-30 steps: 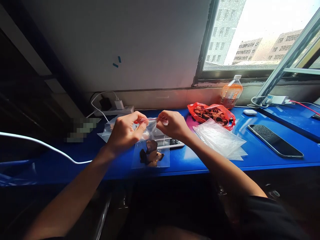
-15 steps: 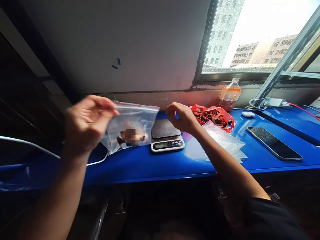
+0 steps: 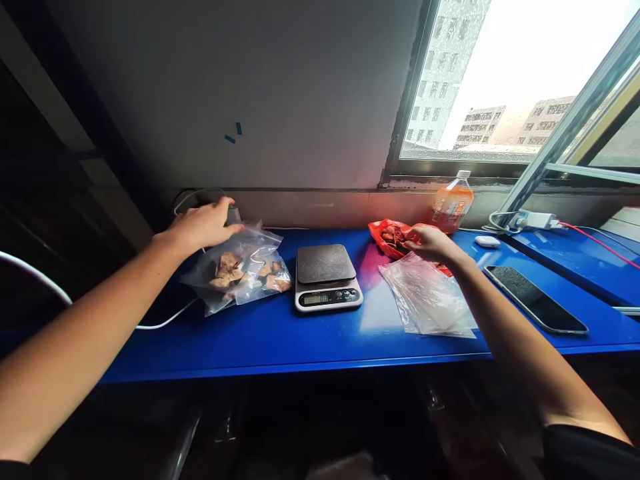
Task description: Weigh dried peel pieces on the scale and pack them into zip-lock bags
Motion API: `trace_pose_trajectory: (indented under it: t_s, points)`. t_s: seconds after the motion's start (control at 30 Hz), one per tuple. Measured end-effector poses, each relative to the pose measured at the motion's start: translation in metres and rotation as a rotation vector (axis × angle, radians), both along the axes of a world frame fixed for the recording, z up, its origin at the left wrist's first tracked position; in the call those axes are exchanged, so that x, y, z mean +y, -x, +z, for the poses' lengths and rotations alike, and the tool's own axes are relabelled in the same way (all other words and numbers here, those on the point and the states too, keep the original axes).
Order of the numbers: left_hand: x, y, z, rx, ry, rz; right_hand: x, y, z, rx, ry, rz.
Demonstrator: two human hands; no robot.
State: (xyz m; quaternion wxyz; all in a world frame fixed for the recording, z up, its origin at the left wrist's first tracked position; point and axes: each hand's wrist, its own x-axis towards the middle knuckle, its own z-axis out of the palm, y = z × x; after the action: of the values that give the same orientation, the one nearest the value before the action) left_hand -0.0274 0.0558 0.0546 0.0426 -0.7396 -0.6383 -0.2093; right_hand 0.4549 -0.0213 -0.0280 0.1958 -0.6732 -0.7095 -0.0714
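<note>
On the left, my left hand (image 3: 207, 225) is over clear zip bags, its thumb and fingers apart. These zip bags (image 3: 263, 243) lie on the table with light brown, chunky dried pieces (image 3: 229, 272) inside. My right hand (image 3: 431, 243) is at a red plastic bag (image 3: 376, 233) filled with dark reddish-brown dried pieces (image 3: 393, 237). Its fingers point into that bag, and the tips cannot be made out. A kitchen scale (image 3: 327, 267) with a dark plate and a lit display stands between the hands. Below my right hand lies a stack of flat clear bags (image 3: 430, 300).
An orange drink bottle (image 3: 453, 203) stands behind the red bag. To the right are a white case (image 3: 487, 241), a phone (image 3: 535, 300) and a charger (image 3: 537, 220) with cables. A white cable (image 3: 167, 323) crosses the blue table (image 3: 280, 347) at left.
The zip bag with dried pieces, held up by my left hand before, now lies on the left of the table, let go. My right hand has moved right from beside the scale to the red bag.
</note>
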Motion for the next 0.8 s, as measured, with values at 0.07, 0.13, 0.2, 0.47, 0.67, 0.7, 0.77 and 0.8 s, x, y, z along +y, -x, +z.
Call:
trace_pose_trajectory:
  t_s: [0.07,0.13,0.2,0.47,0.67,0.7,0.77,0.8]
  points:
    - [0.004,-0.006,-0.003,0.078,0.069,0.024,0.011,0.002,-0.006,-0.057,0.048,0.007]
    - [0.001,-0.019,-0.001,0.128,0.083,0.026,0.023,0.003,-0.011,-0.082,0.083,-0.001]
    - [-0.003,-0.037,-0.001,0.172,0.078,-0.016,0.032,0.002,-0.016,-0.074,0.087,-0.013]
    - [0.0,-0.08,-0.051,0.277,0.285,-0.115,0.035,-0.009,-0.022,-0.023,-0.065,-0.059]
    - [-0.006,-0.071,-0.071,0.306,0.349,-0.126,0.053,0.003,-0.022,0.025,-0.078,-0.072]
    - [-0.007,-0.07,-0.07,0.307,0.354,-0.129,0.057,0.005,-0.019,0.042,-0.071,-0.07]
    - [-0.01,-0.069,-0.068,0.31,0.365,-0.137,0.064,0.01,-0.013,0.09,-0.047,-0.053]
    - [-0.011,-0.069,-0.068,0.311,0.369,-0.139,0.066,0.011,-0.009,0.12,-0.029,-0.04]
